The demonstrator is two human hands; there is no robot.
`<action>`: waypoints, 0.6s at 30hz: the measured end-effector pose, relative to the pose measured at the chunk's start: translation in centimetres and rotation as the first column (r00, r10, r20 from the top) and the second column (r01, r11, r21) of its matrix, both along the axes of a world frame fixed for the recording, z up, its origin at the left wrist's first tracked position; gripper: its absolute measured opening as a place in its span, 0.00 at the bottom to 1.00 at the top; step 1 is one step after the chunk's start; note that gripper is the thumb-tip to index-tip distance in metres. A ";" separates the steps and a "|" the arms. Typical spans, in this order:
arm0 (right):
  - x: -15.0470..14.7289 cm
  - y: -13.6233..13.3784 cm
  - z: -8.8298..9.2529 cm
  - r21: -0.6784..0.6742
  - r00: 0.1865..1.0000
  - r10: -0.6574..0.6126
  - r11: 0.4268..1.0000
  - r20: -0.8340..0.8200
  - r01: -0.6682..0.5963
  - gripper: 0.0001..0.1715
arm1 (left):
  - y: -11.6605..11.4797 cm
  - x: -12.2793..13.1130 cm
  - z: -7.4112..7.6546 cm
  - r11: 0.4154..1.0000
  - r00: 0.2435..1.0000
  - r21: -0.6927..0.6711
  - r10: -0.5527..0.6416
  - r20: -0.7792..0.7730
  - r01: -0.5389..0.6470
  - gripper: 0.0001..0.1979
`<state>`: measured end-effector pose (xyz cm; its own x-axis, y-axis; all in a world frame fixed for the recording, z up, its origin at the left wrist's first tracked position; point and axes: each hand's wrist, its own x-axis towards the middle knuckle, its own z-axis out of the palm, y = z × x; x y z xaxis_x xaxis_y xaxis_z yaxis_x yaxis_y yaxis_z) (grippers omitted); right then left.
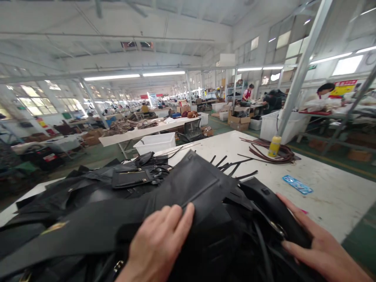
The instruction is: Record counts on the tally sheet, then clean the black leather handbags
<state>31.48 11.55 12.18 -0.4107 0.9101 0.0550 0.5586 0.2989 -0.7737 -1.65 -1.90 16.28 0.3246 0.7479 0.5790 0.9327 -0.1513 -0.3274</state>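
Note:
My left hand point(164, 237) is closed on a wide black leather panel point(194, 182), its fingers bent together at the panel's surface and its fingertips partly hidden. The panel stands tilted up from the pile. On the right, my right hand point(315, 239) grips a black leather bag piece point(266, 199) by its edge, thumb on the near side and fingers on the far side. Metal hardware shows on that piece close to my thumb. More black leather bag parts point(88, 196) are heaped to the left, with a zipped pocket piece point(132, 177) among them.
The white table point(331, 184) carries thin black straps point(235, 168), coiled brown strips point(283, 154), a yellow bottle point(274, 146) and a blue printed card point(297, 184). Beyond stand a white bin point(155, 143), another worktable point(141, 132) and a metal post point(302, 70). Several people work farther back.

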 end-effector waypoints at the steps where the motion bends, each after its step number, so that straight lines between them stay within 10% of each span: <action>1: 0.2 -0.2 0.2 -0.004 1.000 -0.022 1.000 0.008 0.022 0.50 | 1.1 1.3 -2.8 0.996 1.000 -0.092 0.001 -0.003 -0.001 0.21; 4: 0.6 -0.6 0.5 -0.072 0.997 -0.064 0.995 0.035 0.066 0.53 | 2.5 3.3 -10.9 0.981 0.996 -0.195 0.027 0.086 -0.010 0.24; 7: 0.6 -1.1 1.0 -0.133 0.997 -0.030 0.990 0.070 0.039 0.55 | 1.9 2.9 -15.1 0.965 0.982 -0.261 0.079 0.174 -0.031 0.27; 12: -0.5 -1.9 2.4 -0.269 0.985 0.125 0.959 0.118 -0.089 0.54 | 1.1 2.2 -14.6 0.964 0.985 -0.266 0.057 0.163 -0.012 0.28; 18: -2.6 -2.0 1.9 -0.507 0.932 0.350 0.790 -0.091 -0.346 0.51 | 1.5 2.5 -12.7 0.942 0.996 -0.322 -0.082 0.038 0.090 0.34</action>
<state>28.84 9.51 14.08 -0.7038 0.6026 -0.3762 0.4986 0.0417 -0.8658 0.83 -0.43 3.62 0.3848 0.8661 0.3190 0.9184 -0.3249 -0.2256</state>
